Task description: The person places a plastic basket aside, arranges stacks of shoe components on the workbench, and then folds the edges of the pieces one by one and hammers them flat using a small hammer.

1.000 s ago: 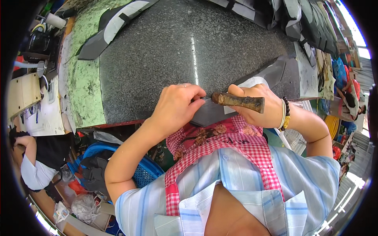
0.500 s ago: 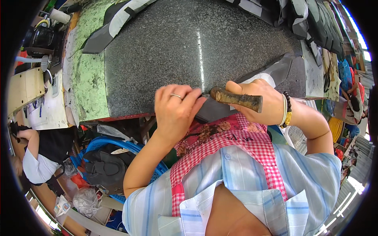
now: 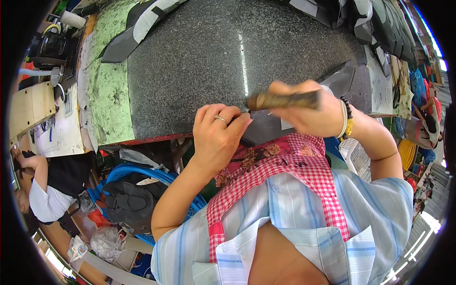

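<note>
On the near edge of the dark speckled stone slab lies a dark grey flat piece, probably sheet material, partly hidden by my hands. My left hand, with a ring on one finger, is closed on the piece's left corner, thumb and fingertips pressed together. My right hand is closed round a worn brown hammer. Its head, slightly blurred, points left, and its rounded end is just above the edge beside my left fingertips. The hammer's handle is hidden in my fist.
Dark grey cut pieces with pale patches lie at the far left, and more are stacked at the far right. Below the slab on the left, a blue basket holds dark pieces. Another person sits at the left.
The hammer has moved slightly left and up, its head turning more level. My left hand has shifted a little to the right along the piece's edge.
</note>
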The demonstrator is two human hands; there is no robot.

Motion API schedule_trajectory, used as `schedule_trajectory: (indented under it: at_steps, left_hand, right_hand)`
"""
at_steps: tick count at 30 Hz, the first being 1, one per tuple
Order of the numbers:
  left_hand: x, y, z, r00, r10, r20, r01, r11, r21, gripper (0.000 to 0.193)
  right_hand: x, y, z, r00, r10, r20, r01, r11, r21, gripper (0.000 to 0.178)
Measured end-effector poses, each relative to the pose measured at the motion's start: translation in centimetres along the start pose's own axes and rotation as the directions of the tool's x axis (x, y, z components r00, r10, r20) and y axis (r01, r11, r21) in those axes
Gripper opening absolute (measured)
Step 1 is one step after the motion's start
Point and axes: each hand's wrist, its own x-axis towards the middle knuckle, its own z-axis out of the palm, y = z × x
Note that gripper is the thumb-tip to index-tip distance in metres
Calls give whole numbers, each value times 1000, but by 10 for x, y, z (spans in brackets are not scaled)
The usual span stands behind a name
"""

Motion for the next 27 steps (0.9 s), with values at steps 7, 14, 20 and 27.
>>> schedule_trajectory:
  at_steps: [7, 14, 20, 27]
  left_hand:
    - [25, 37, -3, 998, 55, 13, -55, 998, -3, 49]
    - [99, 8, -3, 889, -55, 455, 279, 852, -443, 44]
    - [126, -65, -92, 891, 148, -428, 42, 914, 403, 43]
    - [141, -41, -45, 951, -204, -233, 179, 976, -123, 50]
  right_hand:
    - [-16, 25, -20, 910, 216, -355, -182, 975, 129, 26]
    - [-90, 45, -65, 679, 608, -411, -138, 656, 742, 26]
    - [-193, 81, -43, 408, 710, -574, -68, 650, 757, 31]
    - [-187, 87, -39, 506, 715, -482, -79, 595, 800, 35]
